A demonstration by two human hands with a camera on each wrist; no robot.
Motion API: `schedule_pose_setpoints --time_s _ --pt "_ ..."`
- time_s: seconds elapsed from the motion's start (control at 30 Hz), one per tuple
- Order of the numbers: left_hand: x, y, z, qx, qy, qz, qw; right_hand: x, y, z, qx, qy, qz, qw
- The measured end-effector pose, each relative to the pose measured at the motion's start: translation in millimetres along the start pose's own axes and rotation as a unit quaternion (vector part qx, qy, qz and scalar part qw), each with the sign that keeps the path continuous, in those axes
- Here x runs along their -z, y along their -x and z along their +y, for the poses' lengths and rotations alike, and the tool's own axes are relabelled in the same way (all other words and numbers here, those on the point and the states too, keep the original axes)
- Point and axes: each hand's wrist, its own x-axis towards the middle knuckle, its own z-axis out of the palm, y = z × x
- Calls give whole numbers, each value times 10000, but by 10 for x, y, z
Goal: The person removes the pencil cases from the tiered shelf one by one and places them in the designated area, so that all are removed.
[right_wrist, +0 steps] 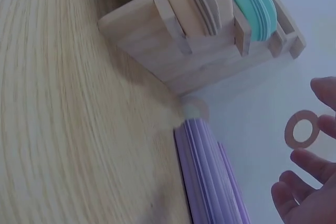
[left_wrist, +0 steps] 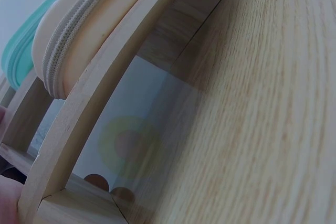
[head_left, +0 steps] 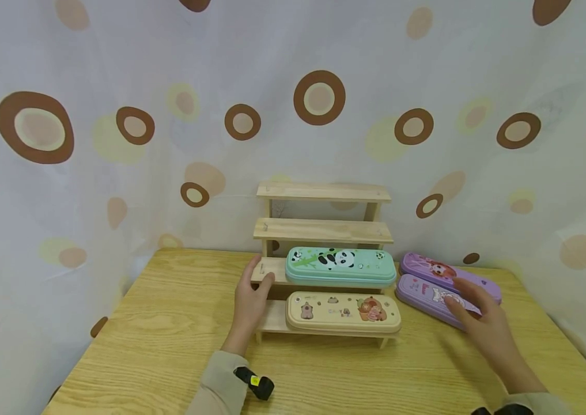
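Note:
A stepped wooden stand (head_left: 324,231) stands on the table. My left hand (head_left: 250,300) holds the left end of its second step from the bottom, thumb at the front and index finger along the side. On that step lies a mint green panda pencil case (head_left: 341,267); a cream pencil case (head_left: 324,314) lies on the bottom step. To the right, my right hand (head_left: 492,331) hovers with fingers apart over a lilac pencil case (head_left: 422,294) and a darker purple one (head_left: 417,264), both flat on the table. The right wrist view shows its fingers (right_wrist: 310,163) touching nothing.
The upper two steps of the stand rise behind the panda case. A patterned curtain (head_left: 272,57) hangs close behind the wooden table (head_left: 168,323). Both purple cases lie side by side near the table's right edge.

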Motion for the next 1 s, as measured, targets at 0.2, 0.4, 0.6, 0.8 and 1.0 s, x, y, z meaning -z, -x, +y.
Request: schedule_pose_setpoints --time_s 0.2,0.4,0.6,0.8,1.0 --pt "1 6 2 -105 -75 20 9999 -145 -83 -149 77 -306 -291 9991" --pt "-1 17 14 -58 -74 -3 10000 -288 -160 -256 305 -665 -426 9964" --pt "17 47 142 -2 22 -22 10000 -407 -256 -338 538 -841 -616 9931" --pt "15 45 143 -26 -2 22 10000 -508 -351 -383 557 -859 -772 9917" --pt "-4 2 18 -25 -46 61 10000 -592 -423 -438 510 -545 -922 9929"
